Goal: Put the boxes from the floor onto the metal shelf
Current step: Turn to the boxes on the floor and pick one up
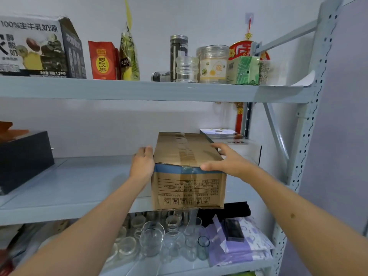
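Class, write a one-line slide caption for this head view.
Both hands steady a cardboard box on the middle shelf.

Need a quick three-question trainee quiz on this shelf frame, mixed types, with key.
1. True or false: the taped brown cardboard box sits fully on the grey metal middle shelf.
2. Which hand lies on the box's top? A) left hand B) right hand
3. Fill in: under the box, the bottom shelf holds clear ____.

Key: 1 false, its front overhangs the edge; 2 B; 3 glassware.

Home storeroom, metal shelf, snack packets, empty jars
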